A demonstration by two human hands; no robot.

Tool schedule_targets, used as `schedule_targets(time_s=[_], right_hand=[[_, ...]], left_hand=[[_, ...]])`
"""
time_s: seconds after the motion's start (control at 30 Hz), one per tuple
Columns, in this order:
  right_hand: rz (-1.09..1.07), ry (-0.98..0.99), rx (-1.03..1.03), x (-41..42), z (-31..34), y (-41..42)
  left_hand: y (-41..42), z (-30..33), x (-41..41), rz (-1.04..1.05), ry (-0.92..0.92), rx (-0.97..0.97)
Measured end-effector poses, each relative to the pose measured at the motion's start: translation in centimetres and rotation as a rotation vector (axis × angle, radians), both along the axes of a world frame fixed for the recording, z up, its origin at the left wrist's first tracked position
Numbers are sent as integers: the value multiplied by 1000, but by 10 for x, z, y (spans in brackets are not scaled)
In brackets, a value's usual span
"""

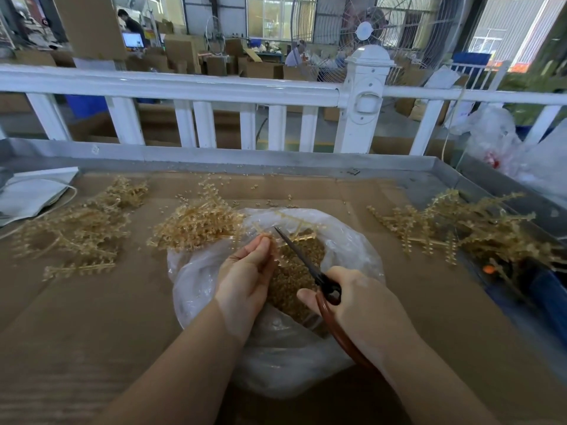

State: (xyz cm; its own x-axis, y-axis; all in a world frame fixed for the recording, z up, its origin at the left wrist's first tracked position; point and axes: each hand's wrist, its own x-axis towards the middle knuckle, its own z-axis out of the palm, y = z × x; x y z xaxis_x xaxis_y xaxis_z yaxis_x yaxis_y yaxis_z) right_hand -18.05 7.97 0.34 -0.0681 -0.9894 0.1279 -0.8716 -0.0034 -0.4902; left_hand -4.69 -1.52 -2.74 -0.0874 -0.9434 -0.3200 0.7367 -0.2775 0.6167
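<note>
We found the left hand [248, 271] raised over the open mouth of a clear plastic bag [196, 289] at the middle of the table. Its fingers were pressed together and curled, and with the thumb they pinched the near end of an amber plastic sprig [296, 223]. The sprig ran up and to the right from the fingertips, above the far part of the bag.

The right hand [359, 305] gripped the scissors [302, 259] by their reddish-brown handle. The thumb lay along the near side and the other fingers were curled around the handle, mostly hidden from us. The dark blades pointed up and left, with the tip just beside the left fingertips and the held sprig. We could not tell whether the blades touched the sprig or whether they stood apart.

Inside the bag, between the two hands, lay a heap of small amber pieces [294, 280].

The bag rested on brown cardboard [92, 317] lining a metal-edged table. We noted three loose piles of like sprigs on it: a left pile [76, 222], a middle pile [199, 225] touching the bag's far left edge, and a right pile [460, 225] well apart from the bag.

A white railing [184, 87] ran behind the table, and a large fan [365, 32] stood beyond it.
</note>
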Motion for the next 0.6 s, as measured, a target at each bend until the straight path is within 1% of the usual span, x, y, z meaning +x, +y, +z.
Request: schedule_targets(time_s=[0.23,0.6], right_hand=[[-18,157,-77,3,-4,0],[-4,226,-136,3,-10,-5]], left_hand=[[-1,2,-1,-11,-8,29],[-1,2,0,-38,-44,26]])
